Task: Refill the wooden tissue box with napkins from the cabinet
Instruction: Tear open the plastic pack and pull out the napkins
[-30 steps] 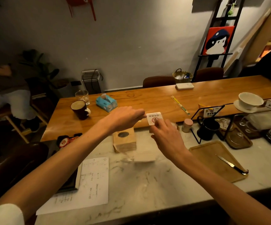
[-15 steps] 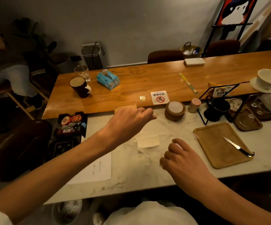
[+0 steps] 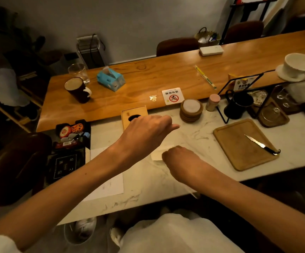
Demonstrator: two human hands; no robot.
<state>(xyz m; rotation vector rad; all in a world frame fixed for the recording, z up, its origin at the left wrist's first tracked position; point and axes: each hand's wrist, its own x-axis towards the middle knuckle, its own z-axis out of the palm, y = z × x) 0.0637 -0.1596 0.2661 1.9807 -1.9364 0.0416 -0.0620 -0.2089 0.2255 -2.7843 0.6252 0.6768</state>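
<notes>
box [image 3: 129, 114] upright, hole up (half hidden); left hand [image 3: 146, 132] over it, fingers' grip unclear.

The left hand [image 3: 146, 132] covers the near part of the wooden tissue box [image 3: 134, 114], so I cannot tell whether it grips it. The right hand [image 3: 180, 159] hides most of a pale sheet [image 3: 157, 155]; its fingers are out of sight. The white cup [image 3: 300, 65] blurs at the right edge.
</notes>
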